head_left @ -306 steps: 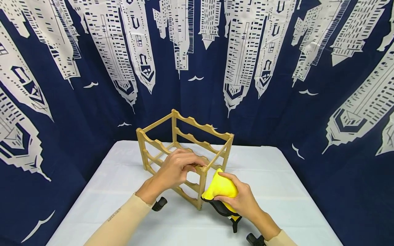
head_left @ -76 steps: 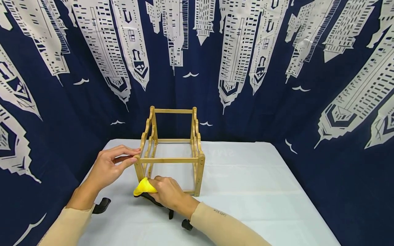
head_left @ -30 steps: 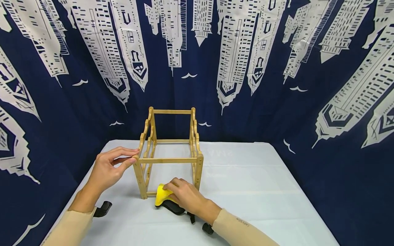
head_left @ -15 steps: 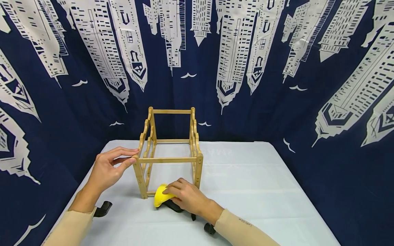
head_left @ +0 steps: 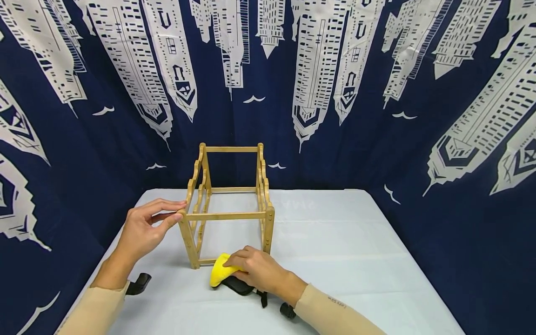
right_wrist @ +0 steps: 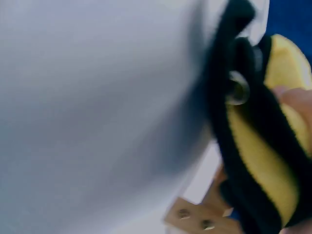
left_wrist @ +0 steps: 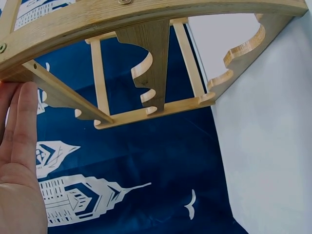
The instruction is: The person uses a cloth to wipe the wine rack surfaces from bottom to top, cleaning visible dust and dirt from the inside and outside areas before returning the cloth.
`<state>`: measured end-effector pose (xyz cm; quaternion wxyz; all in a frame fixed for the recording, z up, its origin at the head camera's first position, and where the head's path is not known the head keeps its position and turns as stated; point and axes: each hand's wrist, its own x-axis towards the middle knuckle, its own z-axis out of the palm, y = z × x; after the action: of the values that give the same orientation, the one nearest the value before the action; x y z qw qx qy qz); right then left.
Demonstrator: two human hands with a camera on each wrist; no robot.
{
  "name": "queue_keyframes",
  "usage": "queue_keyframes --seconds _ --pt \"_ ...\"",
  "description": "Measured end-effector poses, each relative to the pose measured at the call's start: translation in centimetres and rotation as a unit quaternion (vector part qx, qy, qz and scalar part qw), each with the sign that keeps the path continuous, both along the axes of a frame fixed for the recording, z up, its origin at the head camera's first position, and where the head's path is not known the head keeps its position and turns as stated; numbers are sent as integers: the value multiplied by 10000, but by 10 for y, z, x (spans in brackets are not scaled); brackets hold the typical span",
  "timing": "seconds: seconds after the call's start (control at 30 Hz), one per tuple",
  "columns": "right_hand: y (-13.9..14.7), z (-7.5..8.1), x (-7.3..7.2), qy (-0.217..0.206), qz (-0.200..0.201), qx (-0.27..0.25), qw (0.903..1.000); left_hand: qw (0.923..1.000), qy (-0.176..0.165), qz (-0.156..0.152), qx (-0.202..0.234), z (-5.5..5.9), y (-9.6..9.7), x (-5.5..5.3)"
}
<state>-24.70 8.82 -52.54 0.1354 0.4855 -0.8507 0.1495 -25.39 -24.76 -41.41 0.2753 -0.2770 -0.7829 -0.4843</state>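
Observation:
A wooden wine rack [head_left: 226,216] with scalloped side rails stands on the table, one narrow end toward me. My left hand [head_left: 144,230] pinches its near left top corner between thumb and fingers. In the left wrist view, the fingers [left_wrist: 22,131] reach up against the rack's wooden frame [left_wrist: 161,17]. My right hand [head_left: 259,270] grips a yellow cloth piece with black edging [head_left: 219,270], bunched low by the rack's near bottom bar. Close up in the right wrist view, the yellow cloth piece [right_wrist: 258,156] shows thick black trim and a round metal fitting; its exact kind cannot be told.
A white-covered table [head_left: 335,260] extends to the right of the rack. Behind it hangs a navy curtain [head_left: 243,125] printed with white buildings and birds. Black wrist devices, one [head_left: 139,284] by the left sleeve, hang below both wrists.
Since the earliest frame, the rack has been turned end-on and the left hand has moved to its near left corner. The right hand's cloth has shifted from the left post rightward to the bottom bar.

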Motion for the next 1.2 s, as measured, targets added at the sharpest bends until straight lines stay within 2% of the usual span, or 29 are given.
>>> queue_keyframes --seconds 0.27,0.43,0.67,0.87,1.03,1.2 --pt "12 15 13 -343 -911 516 9939 9999 29 -116 -15 2 -2 -1" --pt "18 18 16 -361 -1129 489 9917 9999 43 -161 8 4 -3 -2" --pt "6 14 12 -296 -1039 304 9937 9998 -68 -32 -158 4 -3 0" --pt "-24 11 7 -317 -779 249 9961 9997 -115 113 -176 1 -4 6" --pt "-52 10 2 -175 -499 260 9983 9999 -19 14 -155 1 -4 5" --pt "-65 10 -4 -268 -242 244 9991 9996 -51 -40 -273 2 -3 2"
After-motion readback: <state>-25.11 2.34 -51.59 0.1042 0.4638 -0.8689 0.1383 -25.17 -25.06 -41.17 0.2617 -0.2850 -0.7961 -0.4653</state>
